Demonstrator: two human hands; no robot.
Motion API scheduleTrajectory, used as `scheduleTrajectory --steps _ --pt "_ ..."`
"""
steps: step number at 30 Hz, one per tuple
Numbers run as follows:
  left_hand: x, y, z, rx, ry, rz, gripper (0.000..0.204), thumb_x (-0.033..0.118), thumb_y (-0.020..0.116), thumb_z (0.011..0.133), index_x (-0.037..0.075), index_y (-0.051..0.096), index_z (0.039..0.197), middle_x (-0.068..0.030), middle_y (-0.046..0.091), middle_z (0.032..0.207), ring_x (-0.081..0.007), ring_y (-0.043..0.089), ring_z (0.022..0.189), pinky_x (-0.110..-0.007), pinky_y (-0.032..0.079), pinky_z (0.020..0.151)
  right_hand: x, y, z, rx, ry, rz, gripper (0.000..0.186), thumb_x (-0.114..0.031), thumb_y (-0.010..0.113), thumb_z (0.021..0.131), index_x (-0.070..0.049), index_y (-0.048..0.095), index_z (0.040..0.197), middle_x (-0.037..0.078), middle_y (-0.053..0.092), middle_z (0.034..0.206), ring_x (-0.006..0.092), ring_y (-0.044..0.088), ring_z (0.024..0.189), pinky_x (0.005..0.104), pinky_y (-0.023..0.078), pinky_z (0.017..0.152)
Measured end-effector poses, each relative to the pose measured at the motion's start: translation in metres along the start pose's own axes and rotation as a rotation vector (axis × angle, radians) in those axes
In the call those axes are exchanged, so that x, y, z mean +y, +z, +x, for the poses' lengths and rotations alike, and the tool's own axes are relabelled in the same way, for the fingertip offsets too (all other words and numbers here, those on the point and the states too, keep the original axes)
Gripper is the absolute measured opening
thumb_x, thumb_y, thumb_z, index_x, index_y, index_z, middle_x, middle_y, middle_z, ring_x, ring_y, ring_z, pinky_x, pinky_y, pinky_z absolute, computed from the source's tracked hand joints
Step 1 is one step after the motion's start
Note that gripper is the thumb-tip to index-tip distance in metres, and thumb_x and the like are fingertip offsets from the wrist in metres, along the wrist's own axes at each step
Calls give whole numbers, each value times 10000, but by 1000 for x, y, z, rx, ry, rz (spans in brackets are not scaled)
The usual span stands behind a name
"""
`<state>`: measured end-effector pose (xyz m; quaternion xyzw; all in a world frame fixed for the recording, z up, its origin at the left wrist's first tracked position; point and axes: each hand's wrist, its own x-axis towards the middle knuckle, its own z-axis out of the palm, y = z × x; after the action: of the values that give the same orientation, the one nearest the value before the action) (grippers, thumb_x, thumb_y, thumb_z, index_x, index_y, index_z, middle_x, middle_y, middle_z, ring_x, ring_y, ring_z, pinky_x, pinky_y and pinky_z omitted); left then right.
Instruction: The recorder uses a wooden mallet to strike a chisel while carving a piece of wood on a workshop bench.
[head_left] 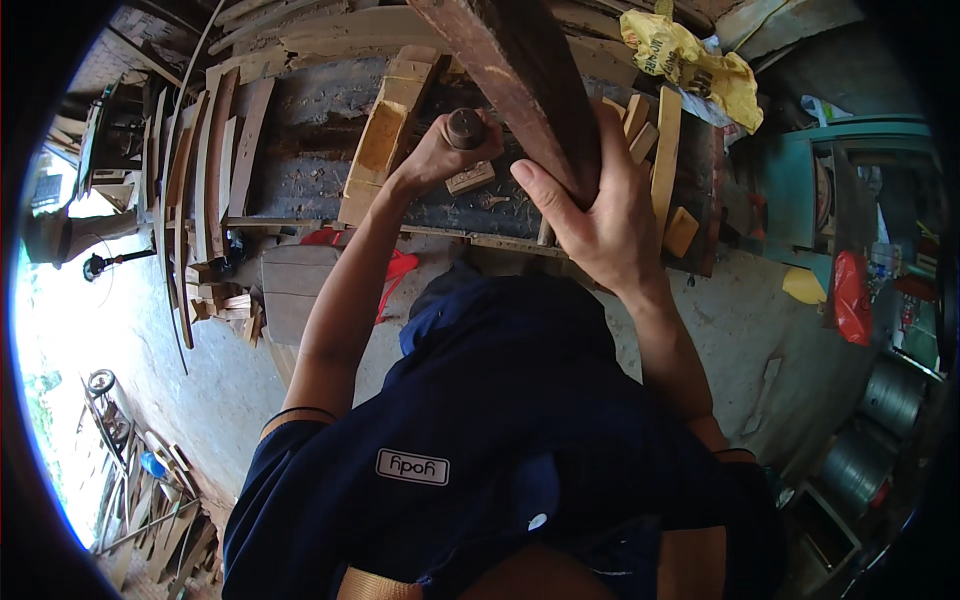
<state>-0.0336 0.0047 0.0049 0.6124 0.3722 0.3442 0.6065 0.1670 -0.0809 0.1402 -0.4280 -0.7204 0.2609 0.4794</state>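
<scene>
The work looks partway through, with cutting under way rather than finished. Just left of 12 o'clock, the left hand (450,158) is wrapped around a round-ended handle (465,127), seen almost end-on; its lower end is hidden, so whether it touches wood cannot be told. At 1 o'clock, the right hand (612,220) grasps the near end of a heavy dark wooden block (525,85), thumb on the near face, the far end rising out past 12. Just below the left hand, a small pale block (470,180) lies on the dark bench (310,150) with marks or cuts on its upper face, too small to judge for depth. At 11 o'clock, a pale board (363,190) already has a long recess opened in it, though whether that is complete cannot be told. Wood chips (492,200) scattered near 12 suggest some material is already removed. Pale wood pieces (664,150) lie at 1 to 2 o'clock, touched by neither hand; whether they need cutting is unclear.
</scene>
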Motion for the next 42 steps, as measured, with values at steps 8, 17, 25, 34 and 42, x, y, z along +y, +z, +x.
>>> scheduleTrajectory --steps 8,17,25,34,42 --pt "-12 -1 -9 75 73 -44 350 101 751 841 22 649 1166 -49 710 1103 -131 650 1012 -315 507 935 19 9 -15 -395 289 -372 491 -303 694 927 -18 468 1257 229 698 774 393 728 729 437 582 604" --pt "-31 6 -12 654 91 -147 170 107 759 854 21 666 968 -3 683 822 -81 644 732 -259 523 663 51 18 -21 -391 406 -238 576 -370 687 923 1 474 1309 238 682 780 361 724 739 429 543 637" --pt "-11 -6 -14 546 75 -78 185 188 791 872 61 657 869 49 622 768 -30 553 689 -215 440 613 64 8 -46 -288 444 -267 586 -391 687 912 -6 463 1292 282 691 812 447 709 793 488 558 634" --pt "-7 6 -11 415 42 -16 189 153 793 867 57 641 926 36 637 824 -36 576 754 -221 474 693 36 0 -23 -193 368 -82 545 -363 701 924 -8 493 1282 261 699 892 405 727 833 442 571 685" --pt "-13 14 -10 420 64 0 187 143 781 871 46 647 958 22 659 867 -53 598 784 -242 495 722 -5 0 -8 -80 201 37 517 -306 712 928 7 491 1275 220 702 896 339 742 783 392 580 647"
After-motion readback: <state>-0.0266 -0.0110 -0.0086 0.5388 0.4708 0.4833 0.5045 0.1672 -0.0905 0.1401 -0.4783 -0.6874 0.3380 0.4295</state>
